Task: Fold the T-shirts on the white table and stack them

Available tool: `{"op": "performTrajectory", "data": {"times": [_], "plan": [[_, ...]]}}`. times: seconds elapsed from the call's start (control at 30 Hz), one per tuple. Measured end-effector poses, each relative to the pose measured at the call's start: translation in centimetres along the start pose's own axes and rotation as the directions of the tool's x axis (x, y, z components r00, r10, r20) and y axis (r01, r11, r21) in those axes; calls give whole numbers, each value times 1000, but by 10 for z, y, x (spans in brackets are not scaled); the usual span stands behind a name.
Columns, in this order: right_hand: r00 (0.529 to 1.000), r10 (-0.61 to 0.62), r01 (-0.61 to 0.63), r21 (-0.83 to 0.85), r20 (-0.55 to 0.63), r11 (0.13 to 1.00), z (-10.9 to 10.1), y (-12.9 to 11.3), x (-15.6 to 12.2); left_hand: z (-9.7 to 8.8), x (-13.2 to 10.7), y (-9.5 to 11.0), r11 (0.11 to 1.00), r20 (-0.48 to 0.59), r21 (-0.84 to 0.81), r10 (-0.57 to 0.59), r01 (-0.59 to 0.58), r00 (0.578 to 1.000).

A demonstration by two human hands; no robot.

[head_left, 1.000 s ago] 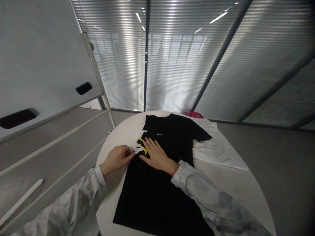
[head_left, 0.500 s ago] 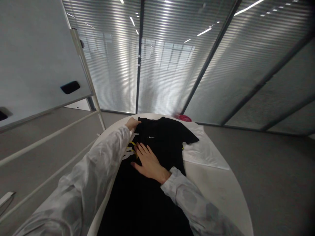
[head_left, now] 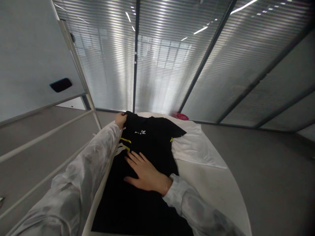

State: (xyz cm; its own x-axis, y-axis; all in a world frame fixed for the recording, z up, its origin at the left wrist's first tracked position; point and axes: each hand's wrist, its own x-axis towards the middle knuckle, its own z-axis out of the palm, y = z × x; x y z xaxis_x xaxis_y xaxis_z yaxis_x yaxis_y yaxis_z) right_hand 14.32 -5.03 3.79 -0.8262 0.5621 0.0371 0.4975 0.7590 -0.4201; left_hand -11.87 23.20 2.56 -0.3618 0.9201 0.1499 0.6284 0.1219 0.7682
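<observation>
Pinching the black T-shirt [head_left: 157, 149], laid on the desk [head_left: 209, 185], near the far left edge with closed left hand [head_left: 120, 120]; resting empty, spread right hand [head_left: 147, 173] mid-shirt, likely to anchor it.

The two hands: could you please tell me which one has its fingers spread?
The right hand, spread over the middle of the black shirt; the left hand instead holds its far left corner.
</observation>
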Motion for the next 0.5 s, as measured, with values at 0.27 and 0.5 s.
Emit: {"op": "performTrajectory", "data": {"times": [0.27, 0.5], "plan": [[993, 115, -117, -64, -33, 991, -12, -1, -34, -1, -49, -2, 857, 75, 198, 471, -476, 879], [991, 116, -118, -30, -70, 993, 14, -21, -50, 15, -102, -13, 667, 480, 199, 572, -718, 665]]}}
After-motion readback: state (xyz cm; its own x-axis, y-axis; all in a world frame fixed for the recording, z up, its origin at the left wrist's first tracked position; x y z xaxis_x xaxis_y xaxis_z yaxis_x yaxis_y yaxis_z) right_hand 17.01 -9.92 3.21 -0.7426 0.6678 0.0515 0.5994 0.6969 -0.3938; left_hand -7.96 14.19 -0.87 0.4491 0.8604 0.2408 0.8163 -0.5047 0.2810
